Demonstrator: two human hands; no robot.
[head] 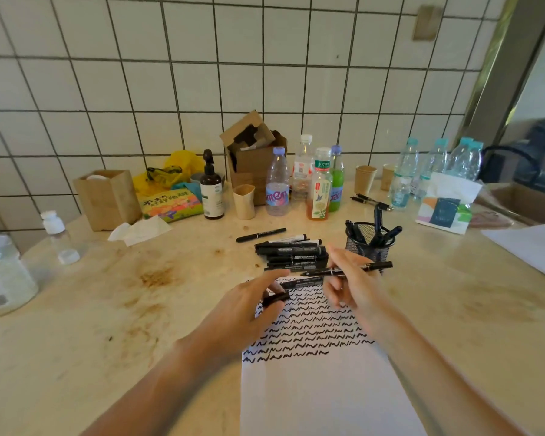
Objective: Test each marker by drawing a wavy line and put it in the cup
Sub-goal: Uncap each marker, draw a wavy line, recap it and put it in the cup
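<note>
Above the paper, the right hand pinches a marker level; the left hand, just beside, grips its cap.

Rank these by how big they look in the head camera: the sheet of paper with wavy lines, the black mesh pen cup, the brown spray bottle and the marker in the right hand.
1. Sheet of paper, by far the largest, though nearest the camera.
2. and 3. Brown spray bottle and black mesh pen cup: too alike to rank, the bottle taller, the cup wider.
4. Marker held in the right hand.
</note>
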